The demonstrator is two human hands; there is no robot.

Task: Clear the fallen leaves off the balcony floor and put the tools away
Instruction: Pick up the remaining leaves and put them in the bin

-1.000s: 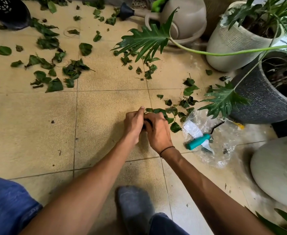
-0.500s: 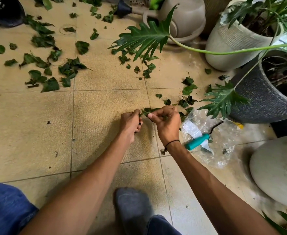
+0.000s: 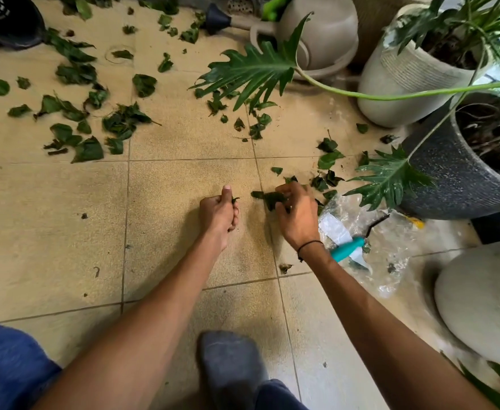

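Dark green leaves (image 3: pixel 274 199), crumpled, scattered

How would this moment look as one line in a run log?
stage: gathering leaves | left hand: grips leaves | right hand: pinches leaf clump | tool: untouched on plastic

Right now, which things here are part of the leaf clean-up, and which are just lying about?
Part of the job:
- fallen leaves scattered on the floor
- leaves gripped by the right hand
- leaf scrap held in the left hand
- teal-handled tool
- plastic bag

Just there:
- watering can
- white pot
- dark pot
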